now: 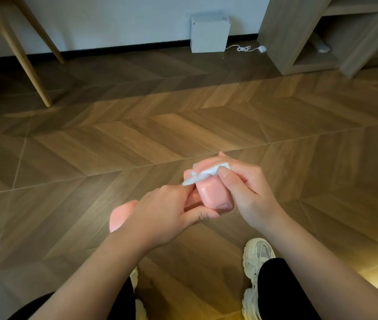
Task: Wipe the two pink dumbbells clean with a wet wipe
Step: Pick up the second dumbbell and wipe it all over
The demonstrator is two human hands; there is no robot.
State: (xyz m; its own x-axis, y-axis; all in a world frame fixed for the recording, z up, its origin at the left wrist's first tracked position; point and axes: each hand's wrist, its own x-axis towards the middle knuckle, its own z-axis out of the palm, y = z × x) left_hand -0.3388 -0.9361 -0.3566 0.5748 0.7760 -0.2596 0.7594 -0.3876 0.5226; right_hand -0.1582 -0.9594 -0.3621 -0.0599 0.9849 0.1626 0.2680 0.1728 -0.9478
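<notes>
Herringbone wooden floor [183, 112] runs back to a white wall [114, 19], where a white box [208, 33] stands against the skirting with a coiled white cable [243, 49] lying just beside it. Slanted wooden legs [21, 54] come down at the far left, and a pale wooden shelf unit [299, 35] stands at the far right.

One pink dumbbell [213, 195] is held in the air above the floor, in front of the person, lying roughly crosswise. The left hand [169, 209] grips it round the handle, fingers curled over and thumb tucked beneath; one rounded head shows behind that hand's wrist, the other juts out to the right.

The right hand [248, 192] pinches a crumpled white wet wipe [206, 174] between thumb and fingers and presses it on the upper side of the right-hand head. A loose end of the wipe trails toward the left hand's fingertips.

Below, a white sneaker [256, 252] rests on the floor, with black trousers [275, 292] above it
</notes>
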